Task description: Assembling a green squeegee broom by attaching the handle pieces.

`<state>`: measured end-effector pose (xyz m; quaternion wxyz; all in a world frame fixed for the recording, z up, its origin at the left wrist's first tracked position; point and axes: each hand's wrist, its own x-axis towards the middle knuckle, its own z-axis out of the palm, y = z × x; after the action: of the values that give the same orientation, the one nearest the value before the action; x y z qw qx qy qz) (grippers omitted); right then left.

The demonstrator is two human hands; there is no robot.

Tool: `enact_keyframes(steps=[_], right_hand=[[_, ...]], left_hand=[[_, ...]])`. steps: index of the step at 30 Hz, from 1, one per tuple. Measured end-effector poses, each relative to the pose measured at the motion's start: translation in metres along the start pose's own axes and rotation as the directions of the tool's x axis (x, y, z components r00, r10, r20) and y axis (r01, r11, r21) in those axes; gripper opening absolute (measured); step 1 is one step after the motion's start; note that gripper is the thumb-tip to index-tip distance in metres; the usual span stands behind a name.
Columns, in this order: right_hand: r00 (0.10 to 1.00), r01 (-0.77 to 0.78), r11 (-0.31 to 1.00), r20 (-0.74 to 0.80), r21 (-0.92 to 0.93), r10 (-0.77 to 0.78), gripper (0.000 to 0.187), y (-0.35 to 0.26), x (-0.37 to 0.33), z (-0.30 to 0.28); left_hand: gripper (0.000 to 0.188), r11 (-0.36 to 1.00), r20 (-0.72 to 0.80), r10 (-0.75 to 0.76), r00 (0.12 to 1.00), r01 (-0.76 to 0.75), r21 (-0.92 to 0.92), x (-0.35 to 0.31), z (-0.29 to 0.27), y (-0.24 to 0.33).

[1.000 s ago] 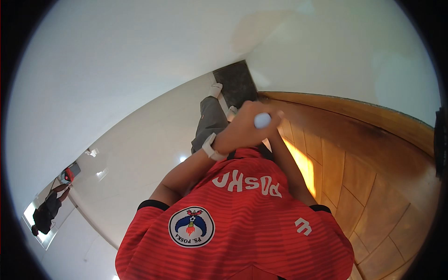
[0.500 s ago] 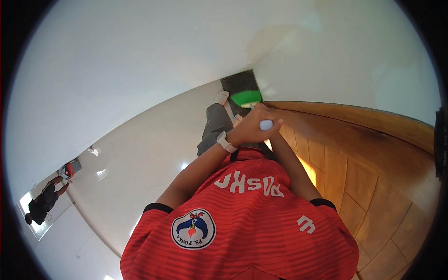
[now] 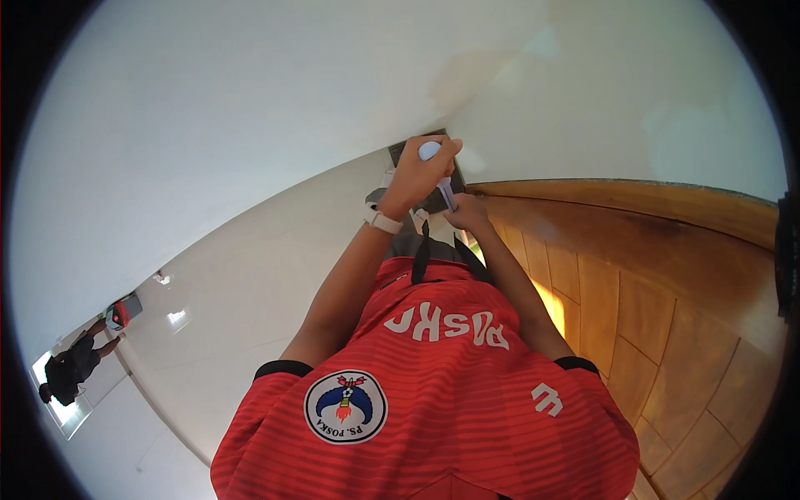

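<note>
Upper centre, my left hand (image 3: 421, 175) is fisted around the white tool (image 3: 437, 171) for leverage; my right hand (image 3: 468, 212) pinches its tip, steadying it.

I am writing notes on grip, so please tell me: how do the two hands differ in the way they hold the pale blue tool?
The left hand is higher and wraps its fist around the rounded top of the pale blue tool; the right hand is lower, at the tool's thin lower end. The left wrist wears a white watch; the right wrist is bare. Both hands are closed on the same tool, close together, beside the wooden door.
</note>
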<state>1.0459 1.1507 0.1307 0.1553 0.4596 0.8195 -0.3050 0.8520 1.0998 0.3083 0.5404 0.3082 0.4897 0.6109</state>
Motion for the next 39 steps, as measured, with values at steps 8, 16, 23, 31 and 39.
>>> enact_keyframes(steps=[8, 16, 23, 31, 39], right_hand=[[0.76, 0.624, 0.57, -0.584, 0.534, -0.284, 0.022, -0.053, 0.002, -0.033], [0.744, 0.557, 0.773, -0.596, 0.304, -0.302, 0.021, -0.018, 0.045, 0.024], [0.914, 0.312, 0.868, -0.371, 0.387, -0.163, 0.024, -0.04, 0.007, 0.01], [0.984, 0.023, 0.934, -0.174, 0.356, 0.042, 0.033, -0.015, -0.006, 0.048], [0.943, -0.096, 0.958, -0.284, 0.269, 0.174, 0.037, -0.044, -0.023, 0.049]], left_hand=[[0.03, 0.786, 0.293, 0.516, 0.805, -0.581, 0.213, -0.068, 0.053, 0.073], [0.028, 0.803, 0.43, 0.337, 0.838, -0.494, 0.333, -0.049, 0.045, 0.006], [0.033, 0.916, 0.253, 0.226, 0.941, -0.293, 0.275, -0.049, 0.028, 0.003], [0.041, 0.969, 0.273, 0.012, 0.962, -0.078, 0.234, -0.025, 0.0, 0.003], [0.04, 0.976, 0.193, 0.103, 0.976, -0.137, 0.172, -0.057, -0.028, 0.005]])
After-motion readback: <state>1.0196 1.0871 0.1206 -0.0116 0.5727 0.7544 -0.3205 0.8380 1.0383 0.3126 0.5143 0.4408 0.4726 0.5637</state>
